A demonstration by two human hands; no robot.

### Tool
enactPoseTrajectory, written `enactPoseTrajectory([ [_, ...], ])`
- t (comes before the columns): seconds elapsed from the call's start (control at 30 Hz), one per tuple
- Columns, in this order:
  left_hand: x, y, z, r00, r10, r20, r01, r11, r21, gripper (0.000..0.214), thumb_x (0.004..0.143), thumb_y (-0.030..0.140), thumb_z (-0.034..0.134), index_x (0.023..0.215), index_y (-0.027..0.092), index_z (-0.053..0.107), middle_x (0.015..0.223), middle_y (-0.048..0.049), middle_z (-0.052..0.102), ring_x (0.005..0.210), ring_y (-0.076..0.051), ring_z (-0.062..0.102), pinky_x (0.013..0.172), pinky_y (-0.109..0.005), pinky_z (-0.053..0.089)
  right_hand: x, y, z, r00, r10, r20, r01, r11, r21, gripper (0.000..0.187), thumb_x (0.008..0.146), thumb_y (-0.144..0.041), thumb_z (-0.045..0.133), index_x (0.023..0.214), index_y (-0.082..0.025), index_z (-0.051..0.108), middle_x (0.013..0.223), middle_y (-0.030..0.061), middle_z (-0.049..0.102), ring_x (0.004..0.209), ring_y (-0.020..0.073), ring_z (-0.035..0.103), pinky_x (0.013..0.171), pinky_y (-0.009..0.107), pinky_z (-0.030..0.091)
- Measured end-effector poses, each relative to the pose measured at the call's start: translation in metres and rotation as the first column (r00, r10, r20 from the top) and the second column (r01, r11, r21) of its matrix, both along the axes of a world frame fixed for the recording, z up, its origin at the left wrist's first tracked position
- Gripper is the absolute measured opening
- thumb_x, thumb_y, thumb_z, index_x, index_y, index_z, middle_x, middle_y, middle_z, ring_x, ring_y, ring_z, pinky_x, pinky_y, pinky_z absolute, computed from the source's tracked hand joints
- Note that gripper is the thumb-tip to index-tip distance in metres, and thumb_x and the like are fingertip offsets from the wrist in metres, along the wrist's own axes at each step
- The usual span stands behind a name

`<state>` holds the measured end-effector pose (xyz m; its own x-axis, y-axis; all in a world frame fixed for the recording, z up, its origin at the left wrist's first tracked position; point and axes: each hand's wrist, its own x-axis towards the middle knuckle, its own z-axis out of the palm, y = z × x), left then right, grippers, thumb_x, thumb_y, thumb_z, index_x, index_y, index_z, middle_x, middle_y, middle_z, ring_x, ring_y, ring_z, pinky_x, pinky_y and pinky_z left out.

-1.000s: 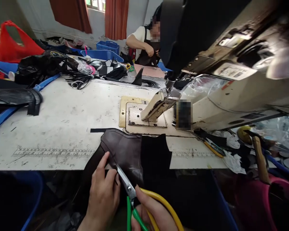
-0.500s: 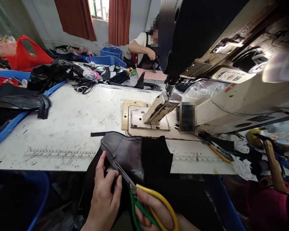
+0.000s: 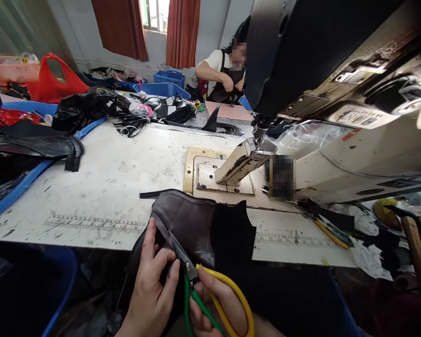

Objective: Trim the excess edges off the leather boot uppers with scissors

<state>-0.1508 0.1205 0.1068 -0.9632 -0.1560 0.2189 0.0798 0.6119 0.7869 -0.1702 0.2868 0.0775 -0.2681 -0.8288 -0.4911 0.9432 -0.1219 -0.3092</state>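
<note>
A brown-grey leather piece (image 3: 185,220) with black fabric (image 3: 233,229) at its right lies over the table's front edge. My left hand (image 3: 154,276) pinches the leather's left edge between thumb and fingers, its index finger stretched along that edge. In my right hand (image 3: 224,295) is a pair of scissors (image 3: 185,257) with one yellow and one green handle. Their blades point up and left along the leather's edge, close to my left fingertips. Exactly where the blades meet the material is hard to see. A black strip (image 3: 150,194) sticks out at the leather's upper left.
Behind the leather stands a sewing machine post (image 3: 236,164), its dark head overhanging at right. Yellow-handled snips (image 3: 331,234) and a wooden-handled tool (image 3: 416,245) lie at right. A blue-rimmed bin (image 3: 38,171) holds black pieces at left. Across the table a person (image 3: 219,70) handles dark material.
The view has swung slightly left, so things sit further right. My scissors have shifted a little left relative to the leather, and their handles look closer together. The co-worker's hands have moved.
</note>
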Motion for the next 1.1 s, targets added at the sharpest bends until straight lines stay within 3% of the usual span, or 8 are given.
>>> enactPoseTrajectory([
  [0.13,0.001,-0.005,0.001,0.999,0.000,0.037,-0.003,0.997,0.075,0.012,0.093,0.024,0.049,0.086,0.022,0.058,0.162,-0.0052,0.011,0.145,-0.032,0.021,0.107,-0.050,0.041,-0.002,-0.007,-0.002,0.997,-0.030,0.064,0.029,0.999,0.024,0.070,0.091,-0.069,0.033,0.060,-0.012,0.058,0.042,-0.0024,0.042,0.027,0.0063,0.036,0.025,0.016,0.027],
  [0.37,0.002,-0.013,0.004,0.997,-0.045,0.070,0.034,0.988,0.149,0.012,0.094,0.024,0.049,0.087,0.022,0.059,0.162,-0.0076,0.011,0.145,-0.033,0.018,0.110,-0.055,0.032,-0.012,-0.016,0.008,0.988,-0.035,0.149,0.011,0.987,0.158,0.070,0.097,-0.064,0.027,0.065,-0.012,0.060,0.048,-0.0031,0.044,0.029,0.0056,0.037,0.025,0.016,0.031],
  [0.6,0.005,-0.026,0.005,0.988,-0.117,0.098,0.094,0.971,0.218,0.015,0.094,0.025,0.049,0.085,0.022,0.060,0.161,-0.0053,0.012,0.145,-0.029,0.014,0.110,-0.046,0.034,-0.020,-0.027,0.015,0.984,-0.052,0.169,0.023,0.985,0.169,0.064,0.097,-0.061,0.033,0.067,-0.011,0.060,0.049,-0.0035,0.044,0.031,0.0051,0.037,0.028,0.016,0.027],
  [0.7,0.004,-0.028,0.005,0.985,-0.147,0.087,0.127,0.970,0.209,0.016,0.093,0.025,0.050,0.083,0.022,0.062,0.161,-0.0027,0.009,0.145,-0.028,0.015,0.109,-0.041,0.035,-0.024,-0.030,0.016,0.986,-0.044,0.160,0.019,0.988,0.155,0.063,0.099,-0.059,0.031,0.068,-0.011,0.060,0.049,-0.0034,0.045,0.031,0.0054,0.037,0.028,0.016,0.027],
  [0.8,0.003,-0.030,0.005,0.985,-0.155,0.078,0.135,0.968,0.213,0.017,0.093,0.026,0.050,0.083,0.022,0.063,0.161,-0.0024,0.011,0.144,-0.029,0.015,0.110,-0.044,0.034,-0.031,-0.026,0.015,0.986,0.022,0.167,-0.035,0.996,0.079,0.066,0.097,-0.061,0.029,0.068,-0.011,0.060,0.049,-0.0032,0.044,0.031,0.0063,0.038,0.027,0.017,0.027],
  [0.93,0.001,-0.034,0.005,0.989,-0.129,0.070,0.098,0.935,0.341,0.015,0.094,0.028,0.050,0.087,0.022,0.062,0.161,-0.0044,0.008,0.141,-0.033,0.024,0.107,-0.049,0.037,-0.044,-0.009,0.012,0.972,0.141,0.189,-0.134,0.990,-0.052,0.075,0.097,-0.063,0.017,0.071,-0.009,0.061,0.050,-0.0019,0.044,0.032,0.0069,0.036,0.027,0.017,0.024],
  [1.0,0.001,-0.035,0.005,0.991,-0.122,0.054,0.091,0.915,0.394,0.016,0.094,0.027,0.049,0.086,0.022,0.062,0.161,-0.0056,0.007,0.139,-0.034,0.028,0.106,-0.049,0.039,-0.048,-0.003,0.011,0.969,0.163,0.187,-0.153,0.986,-0.066,0.076,0.097,-0.064,0.015,0.072,-0.009,0.062,0.051,-0.0014,0.044,0.033,0.0068,0.036,0.027,0.017,0.023],
  [1.1,0.002,-0.034,0.007,0.988,-0.153,0.018,0.136,0.918,0.373,0.016,0.093,0.023,0.050,0.084,0.021,0.062,0.161,-0.0074,0.008,0.140,-0.035,0.026,0.107,-0.053,0.035,-0.047,-0.005,0.013,0.972,0.142,0.187,-0.142,0.990,-0.015,0.074,0.097,-0.064,0.019,0.072,-0.009,0.061,0.051,-0.0019,0.044,0.033,0.0067,0.037,0.028,0.016,0.025],
])
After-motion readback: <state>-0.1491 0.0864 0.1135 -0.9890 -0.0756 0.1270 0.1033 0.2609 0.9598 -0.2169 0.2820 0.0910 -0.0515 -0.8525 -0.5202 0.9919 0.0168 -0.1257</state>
